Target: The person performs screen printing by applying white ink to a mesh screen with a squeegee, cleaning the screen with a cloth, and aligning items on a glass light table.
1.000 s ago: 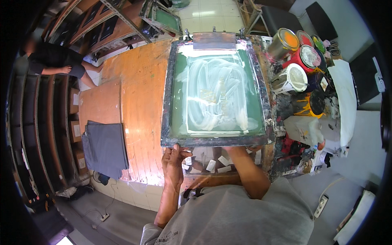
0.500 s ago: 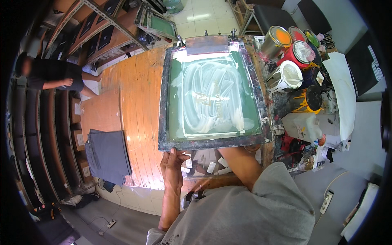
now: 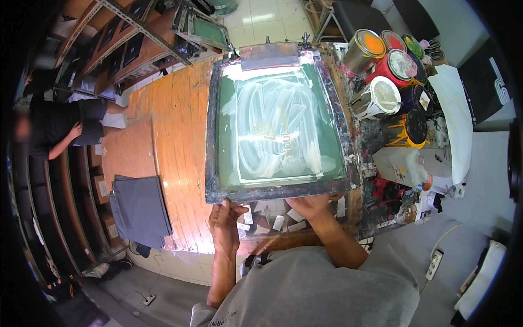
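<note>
A screen printing frame (image 3: 283, 192) with green mesh, smeared with white ink, lies tilted before me over the wooden table (image 3: 182, 128). Its far edge is held by metal clamps (image 3: 305, 39). My left hand (image 3: 224, 220) pinches the near left part of the frame's edge, thumb on top. Under the near edge, right of the middle, is my right hand (image 3: 310, 207), palm up; its fingers are mostly hidden below the frame. A dark squeegee-like strip (image 3: 269, 56) rests across the frame's far end. A faint printed design shows through the mesh.
Ink cans (image 3: 369, 43) and a white tub (image 3: 384, 97) crowd the right side, with a plastic jug (image 3: 406, 165) nearer. Dark sheets (image 3: 140, 211) are stacked at the left. Another person (image 3: 65, 125) stands by the racks (image 3: 62, 201). A power strip (image 3: 434, 265) lies at right.
My right hand has drawn back toward me from deeper under the frame. The design under the mesh looks different. The other person has moved nearer along the left side.
</note>
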The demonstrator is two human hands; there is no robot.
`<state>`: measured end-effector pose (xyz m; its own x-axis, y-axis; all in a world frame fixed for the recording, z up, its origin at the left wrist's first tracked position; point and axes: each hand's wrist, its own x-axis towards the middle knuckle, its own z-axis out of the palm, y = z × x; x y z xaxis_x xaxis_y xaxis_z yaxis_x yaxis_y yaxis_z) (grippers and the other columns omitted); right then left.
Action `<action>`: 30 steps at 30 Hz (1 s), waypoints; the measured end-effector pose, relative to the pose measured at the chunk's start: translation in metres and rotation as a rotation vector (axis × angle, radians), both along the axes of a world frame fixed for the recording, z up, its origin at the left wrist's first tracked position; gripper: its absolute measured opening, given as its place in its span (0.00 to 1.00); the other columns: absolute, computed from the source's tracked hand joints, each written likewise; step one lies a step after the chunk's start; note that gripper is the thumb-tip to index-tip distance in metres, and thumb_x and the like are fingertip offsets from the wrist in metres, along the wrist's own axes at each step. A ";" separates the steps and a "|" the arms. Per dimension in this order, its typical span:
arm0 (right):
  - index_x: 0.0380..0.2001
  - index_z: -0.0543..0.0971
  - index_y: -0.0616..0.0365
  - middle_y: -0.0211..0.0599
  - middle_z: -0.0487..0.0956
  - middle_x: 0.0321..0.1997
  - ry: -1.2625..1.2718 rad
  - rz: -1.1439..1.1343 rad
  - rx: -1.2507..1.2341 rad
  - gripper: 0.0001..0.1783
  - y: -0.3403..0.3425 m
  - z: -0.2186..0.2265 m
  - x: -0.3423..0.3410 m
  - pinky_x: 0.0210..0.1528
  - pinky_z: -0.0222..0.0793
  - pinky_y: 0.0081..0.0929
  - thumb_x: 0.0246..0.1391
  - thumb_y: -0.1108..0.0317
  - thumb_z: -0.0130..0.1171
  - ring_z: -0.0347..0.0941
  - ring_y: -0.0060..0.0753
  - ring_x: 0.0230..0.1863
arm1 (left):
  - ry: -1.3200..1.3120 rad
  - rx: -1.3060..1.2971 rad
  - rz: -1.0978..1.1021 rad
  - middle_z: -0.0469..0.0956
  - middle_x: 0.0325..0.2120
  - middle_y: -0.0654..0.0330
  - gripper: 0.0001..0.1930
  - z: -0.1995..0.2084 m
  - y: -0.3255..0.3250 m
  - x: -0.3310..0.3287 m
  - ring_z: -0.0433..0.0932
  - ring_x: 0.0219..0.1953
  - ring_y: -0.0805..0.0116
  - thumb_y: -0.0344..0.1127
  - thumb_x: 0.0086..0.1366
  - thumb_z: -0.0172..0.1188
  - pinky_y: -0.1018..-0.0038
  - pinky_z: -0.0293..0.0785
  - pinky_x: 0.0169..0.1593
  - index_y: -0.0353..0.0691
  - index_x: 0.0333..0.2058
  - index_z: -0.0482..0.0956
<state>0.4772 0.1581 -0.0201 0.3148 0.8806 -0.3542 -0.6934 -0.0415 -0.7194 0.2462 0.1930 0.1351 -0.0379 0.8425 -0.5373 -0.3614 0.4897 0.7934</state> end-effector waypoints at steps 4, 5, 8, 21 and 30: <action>0.57 0.76 0.51 0.37 0.79 0.59 -0.241 -0.046 -0.022 0.28 0.063 -0.030 0.008 0.71 0.58 0.49 0.61 0.45 0.52 0.71 0.46 0.62 | 0.023 0.034 -0.014 0.83 0.34 0.54 0.14 0.004 0.003 0.000 0.83 0.33 0.64 0.40 0.73 0.56 0.66 0.77 0.47 0.36 0.48 0.75; 0.57 0.76 0.52 0.37 0.79 0.58 -0.272 -0.059 -0.023 0.28 0.080 -0.038 0.011 0.70 0.58 0.49 0.61 0.45 0.53 0.72 0.46 0.62 | 0.016 0.039 -0.015 0.83 0.34 0.54 0.14 0.004 0.002 0.001 0.83 0.33 0.64 0.40 0.73 0.56 0.66 0.77 0.47 0.36 0.49 0.75; 0.56 0.77 0.53 0.38 0.79 0.57 -0.310 -0.078 -0.051 0.26 0.108 -0.063 0.008 0.70 0.59 0.50 0.61 0.48 0.53 0.72 0.47 0.61 | 0.017 0.045 -0.005 0.84 0.34 0.54 0.14 0.013 0.004 0.001 0.83 0.33 0.64 0.40 0.73 0.57 0.66 0.77 0.47 0.37 0.49 0.75; 0.48 0.79 0.60 0.44 0.82 0.49 -0.547 -0.116 -0.213 0.14 -0.174 0.039 0.095 0.52 0.79 0.40 0.59 0.72 0.60 0.80 0.46 0.51 | -0.136 -0.069 -0.012 0.83 0.36 0.55 0.15 -0.004 -0.002 -0.003 0.82 0.35 0.66 0.46 0.73 0.56 0.71 0.78 0.44 0.38 0.45 0.75; 0.54 0.80 0.61 0.51 0.78 0.51 -1.883 -0.245 -0.793 0.21 -0.210 0.091 0.179 0.49 0.75 0.40 0.55 0.76 0.61 0.78 0.50 0.52 | -0.197 -0.240 -0.052 0.80 0.41 0.57 0.14 -0.079 -0.011 -0.009 0.81 0.42 0.64 0.45 0.73 0.56 0.68 0.78 0.44 0.40 0.47 0.71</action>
